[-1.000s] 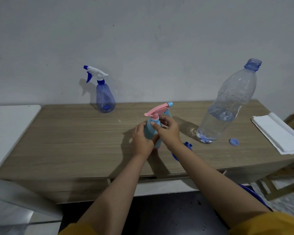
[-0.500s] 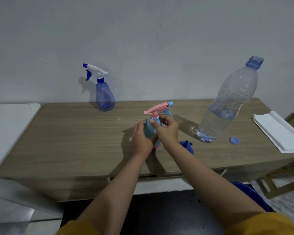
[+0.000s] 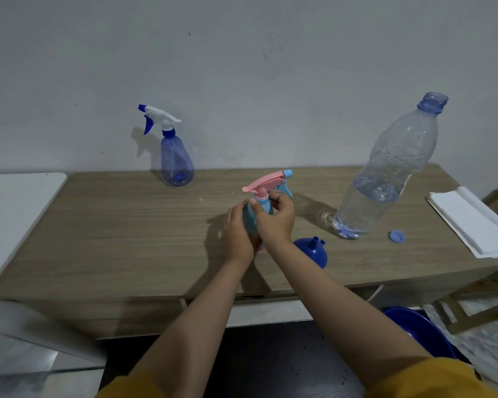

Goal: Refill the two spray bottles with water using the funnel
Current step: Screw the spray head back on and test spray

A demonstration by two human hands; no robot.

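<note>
A light blue spray bottle with a pink trigger head [image 3: 266,183] stands at the middle of the wooden table [image 3: 112,239]. My left hand [image 3: 237,234] wraps its body. My right hand [image 3: 275,219] pinches the collar under the pink head. A blue funnel [image 3: 314,249] lies mouth down just right of my right wrist. A second spray bottle [image 3: 174,156], blue with a white trigger head, stands at the back left by the wall. A large clear water bottle [image 3: 385,179], uncapped and roughly a third full, stands at the right, with its blue cap [image 3: 397,235] on the table beside it.
A folded white cloth [image 3: 469,222] lies at the table's right end. A white surface [image 3: 15,214] adjoins the table on the left. A blue basin [image 3: 420,328] sits on the floor under the table's right front, near a wooden frame [image 3: 472,305].
Both hands stay on the pink-headed bottle; the right fingers have shifted slightly around its collar. The funnel shows more from behind my right wrist.
</note>
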